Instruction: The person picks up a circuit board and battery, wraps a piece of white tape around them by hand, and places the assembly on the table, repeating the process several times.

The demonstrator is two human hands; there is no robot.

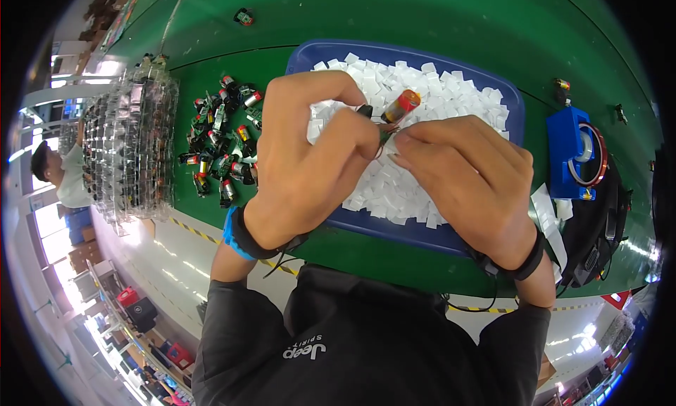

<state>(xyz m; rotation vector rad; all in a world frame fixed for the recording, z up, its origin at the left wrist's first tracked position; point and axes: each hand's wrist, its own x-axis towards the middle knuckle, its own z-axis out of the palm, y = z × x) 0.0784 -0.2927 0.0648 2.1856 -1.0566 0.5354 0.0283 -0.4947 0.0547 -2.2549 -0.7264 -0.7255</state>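
Note:
Above a blue tray (517,117) heaped with small white square pieces (401,195), both my hands work on one small wired battery assembly. Its cylindrical cell (401,107), wrapped in red and yellow, tilts up between my fingers, and thin wires (384,142) run below it. My left hand (303,159) is closed, thumb and forefinger pinching near a small black part (364,111) at the assembly's left side. Closed too, my right hand (475,177) has its fingertips pressed together at the wires. The fingers hide the exact grip points.
Left of the tray, many similar battery assemblies (222,135) lie piled on the green table (422,11). Clear plastic trays (134,138) are stacked at the far left, with a person (67,170) beyond. A blue tape dispenser (563,152) and a black bag (598,223) sit right.

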